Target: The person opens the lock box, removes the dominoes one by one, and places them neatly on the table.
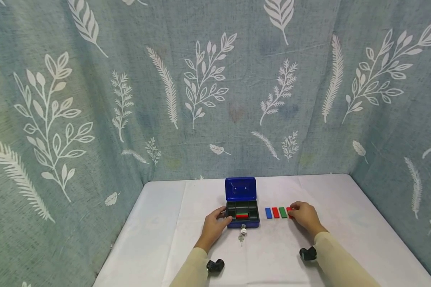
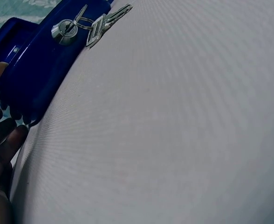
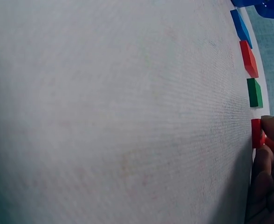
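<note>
A blue cash box (image 1: 253,225) stands on the table with its lid raised. My left hand (image 1: 214,226) holds it at the left side, the thumb over the rim and the fingers along the outer wall. Inside, on the dark tray (image 1: 242,209), lie a green and a red block (image 1: 242,217). To the right of the box is a row of flat blocks: blue (image 1: 269,213), red (image 1: 275,213), green (image 1: 283,213) and another red block (image 3: 256,134) at the end. My right hand (image 1: 306,218) pinches this last red block between thumb and fingers, down at the tabletop.
Keys (image 2: 98,31) hang from the lock (image 2: 64,31) on the box's front and lie on the white tablecloth (image 1: 158,239). A leaf-patterned curtain (image 1: 237,151) rises behind the table and along both sides. Black wrist cameras (image 1: 215,266) sit on both sleeves.
</note>
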Demonstrator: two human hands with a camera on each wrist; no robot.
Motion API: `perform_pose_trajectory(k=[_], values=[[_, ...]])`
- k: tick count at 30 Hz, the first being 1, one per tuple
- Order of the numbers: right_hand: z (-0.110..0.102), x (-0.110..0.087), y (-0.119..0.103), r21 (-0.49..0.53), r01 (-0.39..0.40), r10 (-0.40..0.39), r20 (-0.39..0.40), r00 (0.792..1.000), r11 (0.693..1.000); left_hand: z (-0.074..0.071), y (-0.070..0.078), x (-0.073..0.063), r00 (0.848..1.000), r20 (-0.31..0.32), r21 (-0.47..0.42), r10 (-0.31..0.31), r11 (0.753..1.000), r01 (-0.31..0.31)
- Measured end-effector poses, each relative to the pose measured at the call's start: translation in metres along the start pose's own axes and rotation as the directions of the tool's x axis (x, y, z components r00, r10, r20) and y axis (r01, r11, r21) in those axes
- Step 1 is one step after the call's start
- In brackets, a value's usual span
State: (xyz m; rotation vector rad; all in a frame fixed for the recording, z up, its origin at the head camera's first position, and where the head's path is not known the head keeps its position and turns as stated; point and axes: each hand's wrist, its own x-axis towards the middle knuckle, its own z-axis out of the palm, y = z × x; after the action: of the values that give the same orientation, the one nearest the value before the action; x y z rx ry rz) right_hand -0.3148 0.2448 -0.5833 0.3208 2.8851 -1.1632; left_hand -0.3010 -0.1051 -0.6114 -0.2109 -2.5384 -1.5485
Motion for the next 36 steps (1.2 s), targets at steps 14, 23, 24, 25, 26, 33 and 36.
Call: perform_pose_trajectory(k=[14, 23, 24, 25, 26, 33, 36], values=[[-0.0017, -0.0011, -0.0004, -0.015, 0.014, -0.014, 0.000, 1.000, 1.000, -0.0002, -0.0016, -0.0003, 1.000, -0.003, -0.006, 0.000, 1.000, 0.000], [-0.0017, -0.0017, 0.0020, -0.007, 0.052, -0.052, -0.016, 0.999, 0.999, -0.0019, -0.0022, 0.0019, 1.000, -0.007, -0.004, 0.021, 1.000, -0.021], [-0.0015, -0.0019, 0.0021, -0.007, 0.055, -0.055, -0.013, 0.998, 0.998, -0.0019, -0.0024, 0.0020, 1.000, -0.005, -0.003, 0.018, 1.000, -0.018], [-0.0014, -0.0019, 0.0023, -0.006, 0.054, -0.054, -0.010, 0.998, 0.999, -0.0019, -0.0025, 0.0020, 1.000, -0.004, -0.004, 0.016, 1.000, -0.016], [-0.0010, -0.0017, 0.0030, -0.005, 0.053, -0.053, -0.007, 0.999, 0.999, -0.0021, -0.0023, 0.0017, 1.000, -0.002, -0.005, 0.017, 1.000, -0.017], [-0.0001, -0.0012, 0.0062, -0.006, 0.049, -0.049, 0.008, 0.999, 0.999, -0.0006, -0.0019, 0.0004, 1.000, -0.006, -0.008, 0.011, 1.000, -0.011], [-0.0007, -0.0013, 0.0067, -0.001, 0.050, -0.050, 0.012, 0.999, 0.999, 0.0001, -0.0021, 0.0007, 1.000, -0.007, -0.005, 0.010, 1.000, -0.010]])
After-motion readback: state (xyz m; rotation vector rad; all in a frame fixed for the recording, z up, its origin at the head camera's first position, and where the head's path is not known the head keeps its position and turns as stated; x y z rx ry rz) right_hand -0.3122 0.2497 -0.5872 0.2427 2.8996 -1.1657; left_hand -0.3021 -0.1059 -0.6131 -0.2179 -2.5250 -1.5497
